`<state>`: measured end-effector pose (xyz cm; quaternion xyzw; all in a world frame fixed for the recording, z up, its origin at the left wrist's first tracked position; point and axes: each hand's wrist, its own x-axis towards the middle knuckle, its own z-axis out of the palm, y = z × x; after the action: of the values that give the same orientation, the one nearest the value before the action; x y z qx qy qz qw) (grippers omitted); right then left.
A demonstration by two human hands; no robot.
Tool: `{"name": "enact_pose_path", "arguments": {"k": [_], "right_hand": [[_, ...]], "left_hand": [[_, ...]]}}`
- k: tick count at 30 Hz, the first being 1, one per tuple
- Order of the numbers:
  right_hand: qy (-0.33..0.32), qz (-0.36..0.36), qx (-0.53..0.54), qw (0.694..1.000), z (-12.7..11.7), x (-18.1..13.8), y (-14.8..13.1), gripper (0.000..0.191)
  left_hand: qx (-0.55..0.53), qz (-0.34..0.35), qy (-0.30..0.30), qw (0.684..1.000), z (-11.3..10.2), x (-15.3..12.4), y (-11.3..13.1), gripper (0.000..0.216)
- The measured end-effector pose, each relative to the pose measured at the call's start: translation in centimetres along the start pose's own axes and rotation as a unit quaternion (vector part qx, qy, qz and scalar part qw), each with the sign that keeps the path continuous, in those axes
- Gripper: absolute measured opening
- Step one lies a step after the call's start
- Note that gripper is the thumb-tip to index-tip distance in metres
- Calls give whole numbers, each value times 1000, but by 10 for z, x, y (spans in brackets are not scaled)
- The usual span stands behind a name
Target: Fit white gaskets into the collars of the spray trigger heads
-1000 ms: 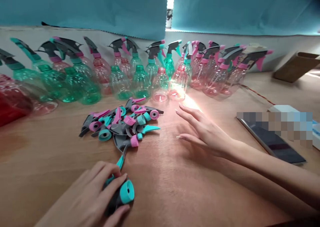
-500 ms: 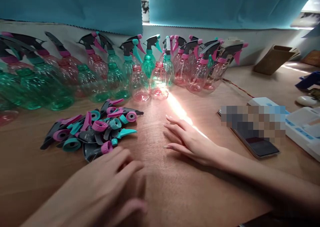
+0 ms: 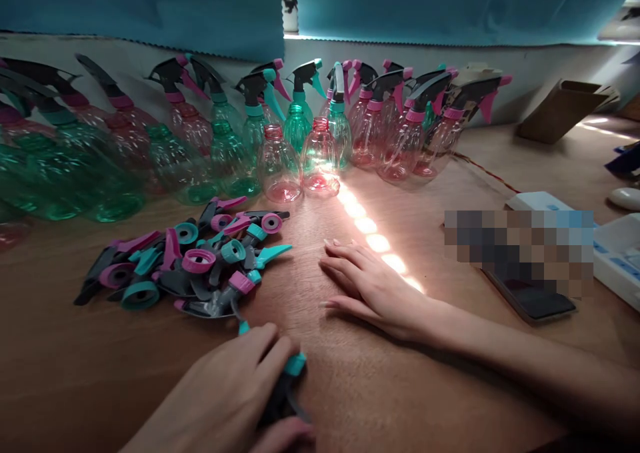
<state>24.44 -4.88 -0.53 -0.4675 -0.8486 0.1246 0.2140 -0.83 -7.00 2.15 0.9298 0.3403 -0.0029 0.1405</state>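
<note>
Just beyond the left hand (image 3: 235, 390) lies a heap of loose spray heads (image 3: 193, 260) on the wooden table (image 3: 75, 366). That hand is clenched around a grey and teal spray head (image 3: 287, 383), low against the tabletop. To its right, the right hand (image 3: 367, 283) rests flat and released, fingers spread. Farther back stand pink and green bottles (image 3: 280, 166).
</note>
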Motion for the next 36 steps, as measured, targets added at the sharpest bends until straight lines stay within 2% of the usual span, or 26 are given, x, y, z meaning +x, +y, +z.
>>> {"name": "enact_pose_path", "arguments": {"k": [3, 5, 8, 11, 16, 20, 23, 26, 29, 32, 36], "right_hand": [[10, 2, 6, 1000, 0, -1, 1, 55], [11, -3, 6, 1000, 1, -1, 2, 52], [15, -13, 21, 1000, 0, -3, 3, 46], [26, -7, 81, 996, -2, -4, 6, 35], [61, 77, 185, 978, -3, -9, 9, 30], [43, 46, 222, 973, -1, -11, 11, 46], [19, 14, 182, 983, -1, -10, 11, 52], [5, -33, 129, 991, -3, -7, 10, 43], [7, -49, 118, 992, -4, -7, 9, 34], [10, -33, 109, 993, -4, -7, 8, 32], [22, 30, 79, 996, -5, -7, 7, 32]], "left_hand": [[-12, 26, -8, 1000, 0, 25, 20, 37], [-29, 44, -2, 999, 1, 36, 29, 45], [-62, 45, 6, 997, 2, 49, 35, 52], [-96, 30, 23, 995, 3, 62, 35, 51], [-100, 34, 92, 990, -2, 72, 20, 56], [-58, 65, 158, 984, -22, 69, -2, 40], [37, 56, 229, 971, -40, 75, -23, 41], [132, 2, 229, 965, -49, 88, -41, 54], [198, -40, 162, 966, -47, 101, -51, 63], [209, -40, 99, 972, -41, 104, -55, 55], [189, -4, 85, 978, -40, 94, -64, 44]]}}
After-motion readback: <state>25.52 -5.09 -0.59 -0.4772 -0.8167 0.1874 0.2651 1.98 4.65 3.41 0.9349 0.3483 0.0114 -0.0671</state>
